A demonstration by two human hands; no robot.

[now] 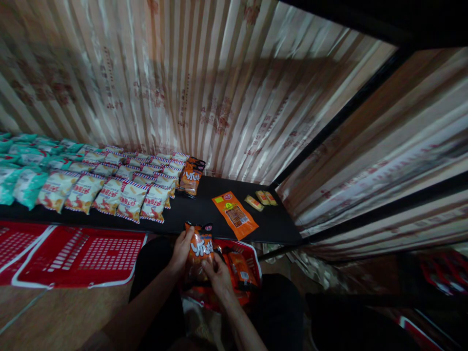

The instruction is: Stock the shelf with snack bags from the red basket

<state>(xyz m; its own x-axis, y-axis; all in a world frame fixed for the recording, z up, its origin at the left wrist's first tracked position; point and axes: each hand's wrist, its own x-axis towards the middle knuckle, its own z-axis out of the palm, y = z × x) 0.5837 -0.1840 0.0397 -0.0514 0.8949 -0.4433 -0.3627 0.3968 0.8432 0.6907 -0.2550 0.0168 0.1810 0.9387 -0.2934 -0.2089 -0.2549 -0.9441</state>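
Note:
An orange-and-black snack bag (202, 247) is held upright between my two hands, above a red basket (256, 261) of similar bags. My left hand (182, 249) grips its left edge, thumb on the front. My right hand (218, 277) has its fingers at the lower right side. Another orange-and-black bag (190, 177) stands on the black shelf (204, 207), at the right end of rows of white snack bags (122, 197). Farther right on the shelf lie a flat orange packet (236, 214) and several small yellowish packets (261, 199).
Teal bags (29, 185) fill the shelf's left end. Red baskets with white rims (86, 253) sit below it at the left. Behind hangs a striped curtain (164, 73); a black frame bar (340, 117) slants down at the right.

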